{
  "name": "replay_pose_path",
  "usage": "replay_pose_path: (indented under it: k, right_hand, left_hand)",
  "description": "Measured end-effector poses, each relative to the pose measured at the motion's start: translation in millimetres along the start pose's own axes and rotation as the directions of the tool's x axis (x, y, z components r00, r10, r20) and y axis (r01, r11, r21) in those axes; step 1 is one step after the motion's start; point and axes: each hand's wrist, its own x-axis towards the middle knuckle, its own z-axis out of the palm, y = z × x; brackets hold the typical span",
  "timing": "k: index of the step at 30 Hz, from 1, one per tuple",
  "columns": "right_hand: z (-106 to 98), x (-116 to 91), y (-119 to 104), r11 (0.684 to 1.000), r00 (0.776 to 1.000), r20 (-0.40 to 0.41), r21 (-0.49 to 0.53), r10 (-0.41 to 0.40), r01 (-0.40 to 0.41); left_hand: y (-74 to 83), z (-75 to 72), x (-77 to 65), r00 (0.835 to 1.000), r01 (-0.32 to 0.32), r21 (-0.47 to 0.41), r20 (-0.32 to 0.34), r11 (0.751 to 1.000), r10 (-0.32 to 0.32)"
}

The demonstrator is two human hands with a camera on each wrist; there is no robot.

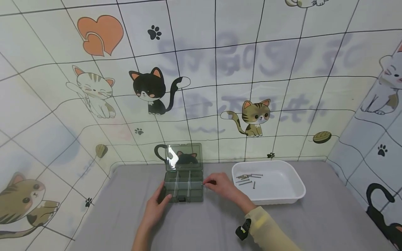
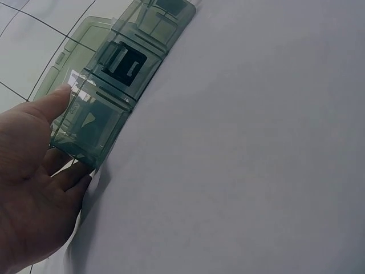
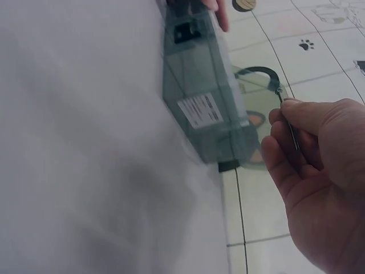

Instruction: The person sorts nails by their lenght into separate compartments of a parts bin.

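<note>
A translucent green compartment box point(image 1: 183, 200) stands on the grey cloth, its lid point(image 1: 183, 165) raised at the back. My left hand point(image 1: 154, 206) holds the box by its near left corner. In the left wrist view the thumb point(image 2: 54, 103) lies at the rim, with the other fingers round the lower side. My right hand point(image 1: 221, 186) is just off the box's right edge. Between thumb and fingers it pinches a thin metal screw point(image 3: 281, 96), head pointing up in the right wrist view. Several similar screws point(image 1: 246, 179) lie in a white tray point(image 1: 282, 200).
The tray stands to the right of the box, beyond my right forearm. A tiled, cat-printed backdrop point(image 1: 201, 104) rises behind the table point(image 1: 216, 226) and along both sides. A dark watch point(image 1: 243, 229) is on my right wrist, below a yellow sleeve point(image 1: 270, 228).
</note>
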Motion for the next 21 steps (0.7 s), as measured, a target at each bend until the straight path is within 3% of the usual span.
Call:
replay_pose_path:
  k: [8, 21]
  right_hand:
    - [20, 6, -6, 1.000, 1.000, 0.020, 0.004, 0.017, -0.017]
    - [37, 15, -8, 0.998, 0.999, -0.034, -0.049, 0.036, -0.038]
  left_hand:
    - [-0.5, -0.5, 0.1, 1.000, 0.018, 0.003, 0.012, 1.000, -0.018]
    - [2.0, -1.8, 0.2, 0.999, 0.023, -0.008, 0.024, 1.000, -0.023]
